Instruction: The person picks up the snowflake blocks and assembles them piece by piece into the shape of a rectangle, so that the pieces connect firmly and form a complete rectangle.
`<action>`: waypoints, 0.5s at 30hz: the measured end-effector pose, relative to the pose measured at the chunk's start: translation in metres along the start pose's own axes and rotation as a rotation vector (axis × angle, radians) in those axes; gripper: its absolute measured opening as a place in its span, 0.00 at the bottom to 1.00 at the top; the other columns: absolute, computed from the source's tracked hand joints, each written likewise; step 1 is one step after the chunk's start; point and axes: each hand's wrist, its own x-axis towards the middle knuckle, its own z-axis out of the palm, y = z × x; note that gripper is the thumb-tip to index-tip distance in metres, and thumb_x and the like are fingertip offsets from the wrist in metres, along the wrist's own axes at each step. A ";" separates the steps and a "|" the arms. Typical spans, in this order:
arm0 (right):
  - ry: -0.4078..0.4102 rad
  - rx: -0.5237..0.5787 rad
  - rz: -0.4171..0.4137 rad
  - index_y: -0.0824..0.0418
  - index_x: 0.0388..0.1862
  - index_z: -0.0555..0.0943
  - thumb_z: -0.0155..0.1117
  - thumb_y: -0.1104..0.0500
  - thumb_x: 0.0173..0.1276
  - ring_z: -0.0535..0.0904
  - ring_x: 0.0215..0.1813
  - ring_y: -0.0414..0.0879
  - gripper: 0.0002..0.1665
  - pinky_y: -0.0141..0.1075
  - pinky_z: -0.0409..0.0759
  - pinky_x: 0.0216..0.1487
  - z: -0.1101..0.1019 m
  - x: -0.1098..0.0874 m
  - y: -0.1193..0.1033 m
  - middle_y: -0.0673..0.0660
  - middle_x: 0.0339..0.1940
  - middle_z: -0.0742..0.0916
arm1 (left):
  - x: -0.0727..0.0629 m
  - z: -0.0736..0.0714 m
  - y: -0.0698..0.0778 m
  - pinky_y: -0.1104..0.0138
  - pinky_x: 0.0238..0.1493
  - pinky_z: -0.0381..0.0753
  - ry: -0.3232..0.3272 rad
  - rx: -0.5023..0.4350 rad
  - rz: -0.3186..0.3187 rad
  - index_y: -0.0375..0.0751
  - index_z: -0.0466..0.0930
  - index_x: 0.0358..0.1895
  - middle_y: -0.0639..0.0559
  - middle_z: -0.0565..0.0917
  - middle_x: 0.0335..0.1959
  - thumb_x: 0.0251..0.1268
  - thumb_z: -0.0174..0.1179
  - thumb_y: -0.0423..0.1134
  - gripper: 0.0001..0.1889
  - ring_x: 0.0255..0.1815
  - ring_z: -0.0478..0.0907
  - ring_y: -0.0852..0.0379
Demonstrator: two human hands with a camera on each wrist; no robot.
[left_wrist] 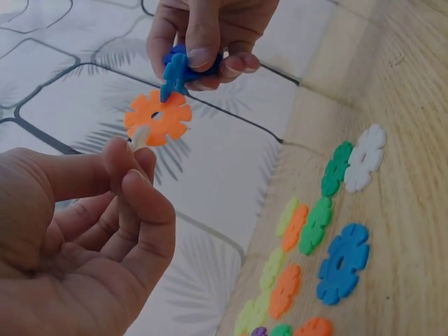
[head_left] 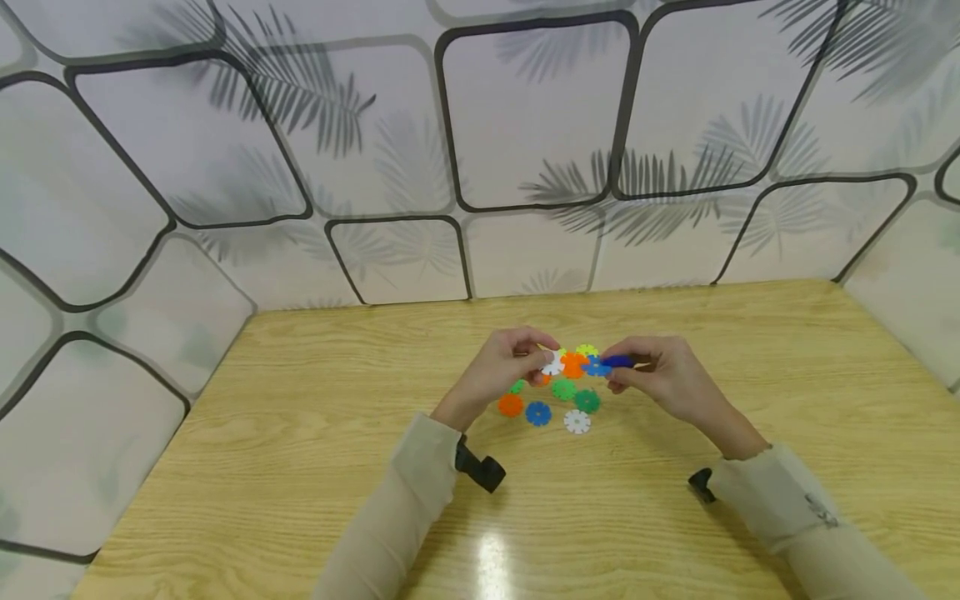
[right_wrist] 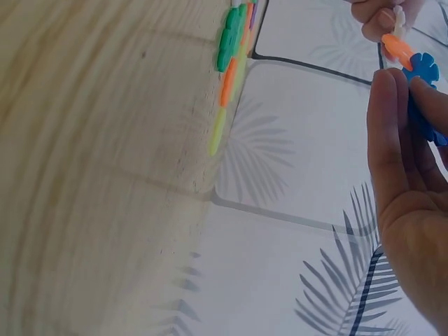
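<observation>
"Nearest on the table [head_left: 300, 417]?"
"A loose white disc [head_left: 572, 424]."
"And the disc chain [head_left: 573, 365]?"
"Aloft beyond it, long axis left to right; left hand [head_left: 497, 372] pinches the white end [head_left: 553, 367], right hand [head_left: 665, 375] grips the blue end [head_left: 597, 367]."

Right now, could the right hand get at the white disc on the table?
Probably not without letting go first: the right hand pinches a dark blue piece. Otherwise the way looks free, since the white disc lies uncovered on the table.
</observation>
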 end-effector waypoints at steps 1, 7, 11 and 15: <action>-0.005 -0.005 -0.008 0.78 0.43 0.84 0.63 0.83 0.63 0.86 0.30 0.41 0.11 0.33 0.85 0.33 0.000 0.000 0.000 0.69 0.36 0.88 | 0.000 0.001 0.000 0.45 0.51 0.80 0.004 -0.008 -0.008 0.27 0.80 0.54 0.50 0.79 0.29 0.76 0.56 0.28 0.11 0.27 0.76 0.55; -0.022 -0.010 -0.030 0.79 0.44 0.84 0.62 0.84 0.62 0.86 0.31 0.40 0.12 0.33 0.85 0.33 0.001 -0.001 0.000 0.70 0.36 0.88 | 0.001 0.003 -0.002 0.54 0.46 0.83 0.025 -0.051 -0.043 0.27 0.80 0.54 0.50 0.79 0.28 0.75 0.57 0.29 0.11 0.26 0.76 0.56; -0.018 0.030 -0.022 0.81 0.44 0.83 0.60 0.84 0.63 0.87 0.32 0.39 0.12 0.33 0.85 0.35 0.002 -0.001 0.001 0.72 0.36 0.88 | 0.001 0.004 -0.003 0.64 0.40 0.82 0.021 -0.099 -0.045 0.25 0.80 0.54 0.51 0.79 0.26 0.76 0.56 0.28 0.11 0.24 0.76 0.59; -0.002 0.069 -0.018 0.82 0.44 0.82 0.60 0.85 0.63 0.88 0.34 0.38 0.12 0.32 0.85 0.37 0.002 -0.001 0.001 0.73 0.36 0.87 | 0.001 0.004 -0.002 0.66 0.38 0.81 0.031 -0.131 -0.051 0.26 0.81 0.54 0.51 0.79 0.26 0.76 0.55 0.28 0.11 0.23 0.75 0.59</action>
